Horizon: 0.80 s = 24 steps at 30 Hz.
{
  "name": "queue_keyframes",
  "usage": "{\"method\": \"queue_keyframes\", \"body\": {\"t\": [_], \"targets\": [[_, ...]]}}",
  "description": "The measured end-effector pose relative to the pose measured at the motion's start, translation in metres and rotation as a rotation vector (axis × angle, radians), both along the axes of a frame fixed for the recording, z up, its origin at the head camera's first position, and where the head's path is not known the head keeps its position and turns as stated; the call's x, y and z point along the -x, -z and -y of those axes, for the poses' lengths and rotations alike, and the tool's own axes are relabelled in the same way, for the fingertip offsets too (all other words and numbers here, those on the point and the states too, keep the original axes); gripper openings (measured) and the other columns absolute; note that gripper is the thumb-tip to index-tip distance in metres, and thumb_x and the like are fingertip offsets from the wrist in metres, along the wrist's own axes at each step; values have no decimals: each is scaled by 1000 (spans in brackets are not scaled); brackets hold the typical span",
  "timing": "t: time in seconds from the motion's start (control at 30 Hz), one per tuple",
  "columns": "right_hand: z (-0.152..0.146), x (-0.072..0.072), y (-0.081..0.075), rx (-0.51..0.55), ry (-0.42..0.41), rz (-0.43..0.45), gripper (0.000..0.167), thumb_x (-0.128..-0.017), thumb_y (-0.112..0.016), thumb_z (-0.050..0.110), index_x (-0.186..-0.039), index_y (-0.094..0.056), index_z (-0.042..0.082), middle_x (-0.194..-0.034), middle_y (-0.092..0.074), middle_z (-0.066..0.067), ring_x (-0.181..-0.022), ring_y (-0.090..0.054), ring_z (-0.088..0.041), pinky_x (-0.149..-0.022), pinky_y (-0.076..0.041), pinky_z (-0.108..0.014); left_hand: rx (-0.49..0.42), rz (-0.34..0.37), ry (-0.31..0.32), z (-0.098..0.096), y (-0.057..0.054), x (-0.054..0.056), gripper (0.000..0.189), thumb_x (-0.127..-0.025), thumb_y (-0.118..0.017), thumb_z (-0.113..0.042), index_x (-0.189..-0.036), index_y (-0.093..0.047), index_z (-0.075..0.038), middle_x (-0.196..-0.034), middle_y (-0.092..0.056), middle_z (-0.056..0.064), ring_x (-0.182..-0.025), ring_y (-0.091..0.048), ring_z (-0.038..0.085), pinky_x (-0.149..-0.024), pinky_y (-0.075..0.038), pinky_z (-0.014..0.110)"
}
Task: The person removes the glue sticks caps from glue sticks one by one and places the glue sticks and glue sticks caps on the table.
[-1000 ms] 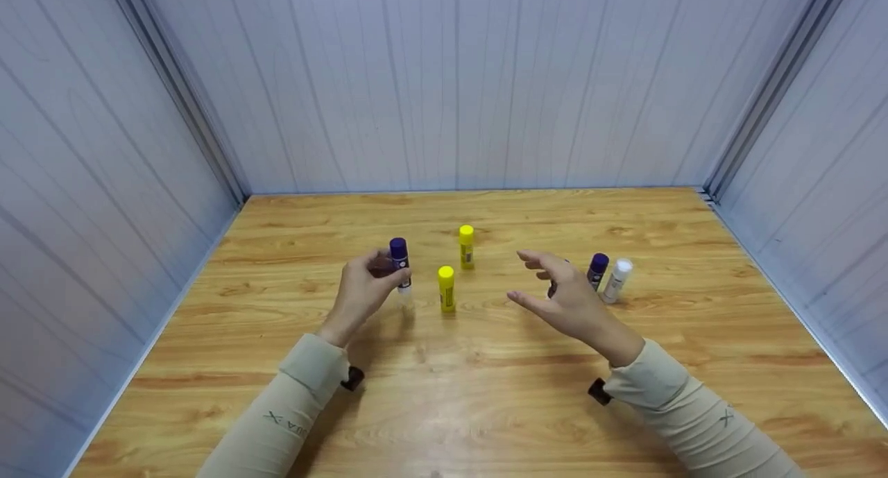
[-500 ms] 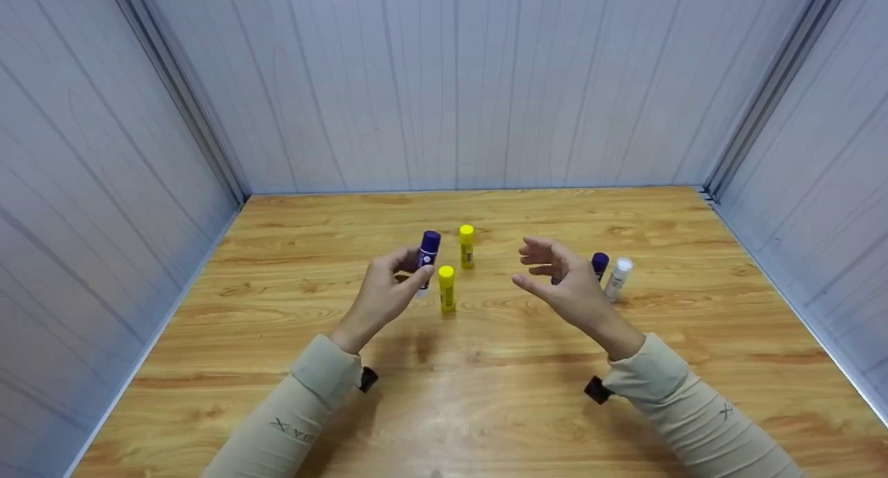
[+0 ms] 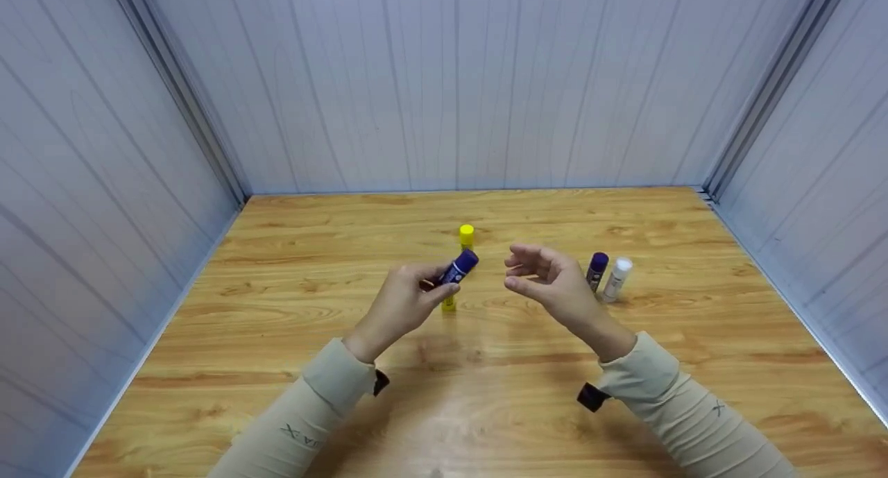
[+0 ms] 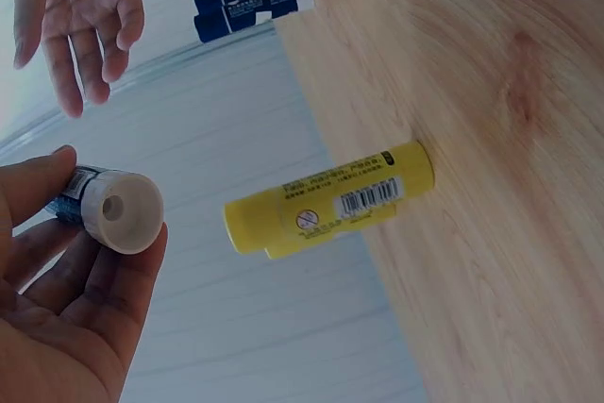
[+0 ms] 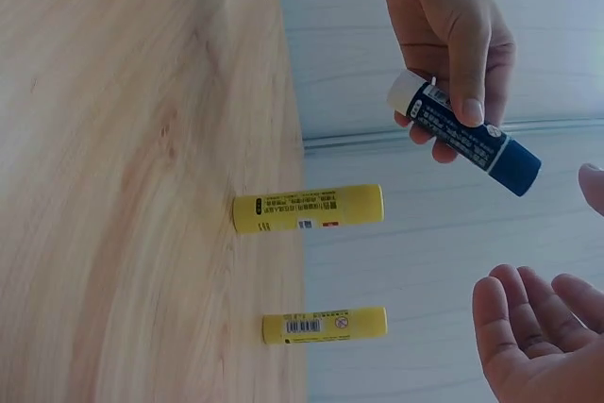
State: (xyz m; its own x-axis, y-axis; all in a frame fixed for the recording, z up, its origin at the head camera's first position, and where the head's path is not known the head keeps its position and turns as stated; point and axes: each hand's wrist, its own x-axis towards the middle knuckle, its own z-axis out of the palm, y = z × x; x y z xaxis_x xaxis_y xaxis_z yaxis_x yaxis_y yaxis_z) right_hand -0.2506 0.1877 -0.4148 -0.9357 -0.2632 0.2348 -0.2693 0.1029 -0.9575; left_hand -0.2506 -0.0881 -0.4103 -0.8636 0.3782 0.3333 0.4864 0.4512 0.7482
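My left hand [image 3: 402, 304] pinches a dark blue glue stick [image 3: 459, 266] between thumb and fingers, raised above the table. Its cap tilts up and to the right, while the white base [image 4: 127, 214] faces the left wrist camera. Opposite it, my right hand [image 3: 555, 291] holds nothing, its fingers loosely bent and the palm turned toward the glue stick. Below the left hand, a yellow glue stick [image 5: 309, 208] stands upright, mostly covered by that hand in the head view. Another yellow glue stick [image 3: 467, 235] stands farther back.
To the right of the right hand stand a dark blue glue stick [image 3: 596, 270] and a white one [image 3: 617, 280]. A second standing dark blue stick [image 4: 253, 12] shows in the left wrist view, hidden in the head view. Pale panel walls enclose the wooden table [image 3: 291, 235].
The left hand has carried the dark blue glue stick rightward, tipping it from upright to slanted. The right hand has shifted slightly left, and its fingers have drawn closer together.
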Motion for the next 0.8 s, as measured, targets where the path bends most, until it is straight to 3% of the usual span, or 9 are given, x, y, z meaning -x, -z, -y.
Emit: {"method": "queue_keyframes", "body": {"t": [0.1,0.3,0.53,0.8], "targets": [[3,0,1,-7,-16,13,54,-100,-78,4,-149,-59,-5,-129,-72,-10,-113,-70,-16,-97,-62,-26,37,-55,24,-5,-2,-3,33,-102,-78,-12,-134,-77,-4,-116,-82,13,-94,-78,19,-80,-66,34],[7,-1,3,15,-53,19,51,-99,-78,3,-147,-60,-7,-132,-71,-19,-110,-71,-14,-97,-62,-26,54,-96,65,-13,-2,-7,34,-98,-82,-9,-130,-78,0,-115,-81,16,-89,-77,18,-73,-65,27],[11,-5,5,17,-73,25,47,-99,-80,7,-141,-65,-8,-129,-75,-16,-110,-73,-15,-95,-63,-27,68,-143,82,-21,-2,-8,27,-96,-83,-7,-123,-82,-3,-109,-82,13,-84,-72,14,-71,-62,29],[17,-9,9,112,-21,39,37,-98,-78,0,-133,-68,-10,-113,-77,-1,-101,-73,-12,-89,-64,-24,71,-163,71,-25,1,-7,28,-96,-84,-8,-124,-82,-3,-117,-82,14,-102,-79,24,-84,-67,37]]}}
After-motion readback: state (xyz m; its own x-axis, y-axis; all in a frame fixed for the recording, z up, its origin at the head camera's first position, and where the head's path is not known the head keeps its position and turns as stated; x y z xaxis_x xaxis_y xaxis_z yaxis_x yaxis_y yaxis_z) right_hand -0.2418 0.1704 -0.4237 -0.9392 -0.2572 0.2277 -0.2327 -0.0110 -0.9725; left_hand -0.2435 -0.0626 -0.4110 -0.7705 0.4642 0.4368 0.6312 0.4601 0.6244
